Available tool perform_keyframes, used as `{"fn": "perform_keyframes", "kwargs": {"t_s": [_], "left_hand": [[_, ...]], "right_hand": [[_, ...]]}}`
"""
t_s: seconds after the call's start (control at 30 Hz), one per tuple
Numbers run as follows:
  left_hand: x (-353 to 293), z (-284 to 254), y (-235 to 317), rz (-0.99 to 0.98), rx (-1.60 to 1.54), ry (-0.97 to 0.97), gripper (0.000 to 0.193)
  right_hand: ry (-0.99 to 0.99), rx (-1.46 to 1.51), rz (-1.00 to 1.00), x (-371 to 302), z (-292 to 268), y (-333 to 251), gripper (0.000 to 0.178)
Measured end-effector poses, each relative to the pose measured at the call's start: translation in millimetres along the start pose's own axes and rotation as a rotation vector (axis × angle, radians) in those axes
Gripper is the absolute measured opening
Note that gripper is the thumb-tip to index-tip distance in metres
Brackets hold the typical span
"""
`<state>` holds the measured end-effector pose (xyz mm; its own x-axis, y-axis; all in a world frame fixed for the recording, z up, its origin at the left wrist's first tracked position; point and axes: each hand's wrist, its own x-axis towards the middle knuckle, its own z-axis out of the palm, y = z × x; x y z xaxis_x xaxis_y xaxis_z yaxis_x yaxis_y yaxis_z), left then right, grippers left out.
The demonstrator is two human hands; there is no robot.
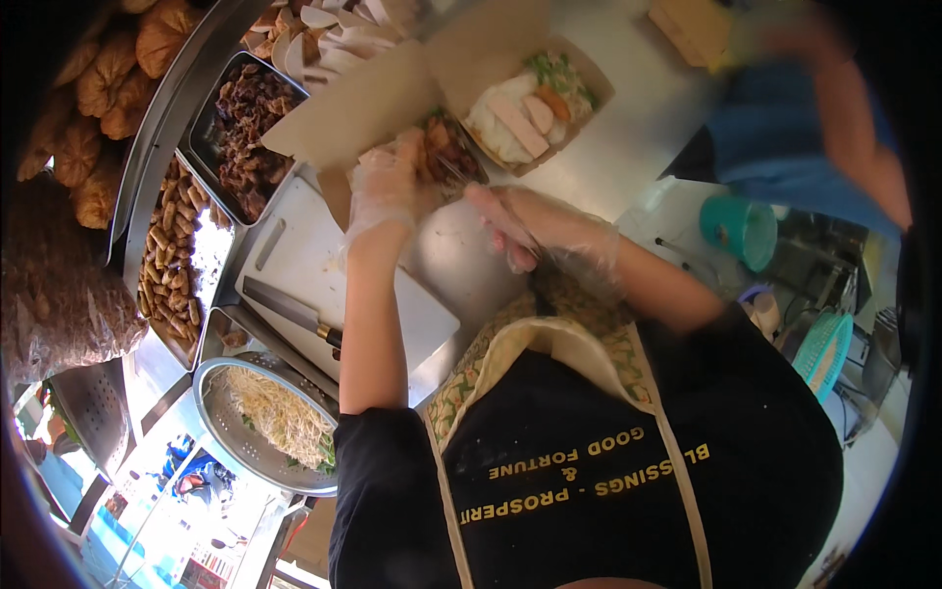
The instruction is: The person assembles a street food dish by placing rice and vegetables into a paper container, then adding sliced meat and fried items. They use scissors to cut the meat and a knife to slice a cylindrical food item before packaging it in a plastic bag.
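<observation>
Both my hands wear clear plastic gloves. My left hand [388, 187] is at the near open cardboard food box [339, 123], its fingers bent against reddish-brown food [449, 152] inside. What those fingers grip is partly hidden. Just right of this box, my right hand [515, 221] is curled above the metal counter [446, 245]. Something pinkish shows by its fingers; whether it is food or fingertips is unclear. Farther back is a second open box [579, 137] containing white food, pale pink slices [515, 123], an orange piece and chopped greens.
Left, a knife [289, 306] lies on a white cutting board [319, 245]. Around it are a tray of dark meat [250, 128], small brown rolls [172, 260] and a colander of bean sprouts [275, 412]. A blurred co-worker's arm [854, 128] and a teal tub [741, 231] are right.
</observation>
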<state>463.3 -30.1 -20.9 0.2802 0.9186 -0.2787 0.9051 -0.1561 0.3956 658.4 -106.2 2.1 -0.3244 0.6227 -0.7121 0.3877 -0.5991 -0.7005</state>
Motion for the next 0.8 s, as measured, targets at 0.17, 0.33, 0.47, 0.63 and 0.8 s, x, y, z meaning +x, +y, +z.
{"fn": "perform_keyframes", "kwargs": {"t_s": [0.17, 0.33, 0.47, 0.63, 0.8], "left_hand": [[3.9, 4.6, 1.0, 0.003, 0.187, 0.028, 0.071], [-2.6, -1.9, -8.6, 0.001, 0.095, 0.053, 0.068], [-0.2, -10.7, -17.1, 0.002, 0.014, 0.012, 0.063], [0.9, -14.3, -20.0, 0.050, -0.078, 0.123, 0.043], [-16.3, -13.0, -11.6, 0.025, -0.183, 0.150, 0.032]], "right_hand": [[0.003, -0.073, -0.022, 4.5, -2.9, 2.6, 0.079], [-0.015, -0.126, -0.025, 8.8, -8.4, 7.6, 0.080], [-0.030, -0.131, -0.048, 6.7, -8.4, -1.0, 0.073], [-0.018, -0.014, 0.057, -5.1, -4.5, -20.0, 0.064], [-0.013, -0.085, 0.058, -1.6, -11.2, -9.5, 0.063]]}}
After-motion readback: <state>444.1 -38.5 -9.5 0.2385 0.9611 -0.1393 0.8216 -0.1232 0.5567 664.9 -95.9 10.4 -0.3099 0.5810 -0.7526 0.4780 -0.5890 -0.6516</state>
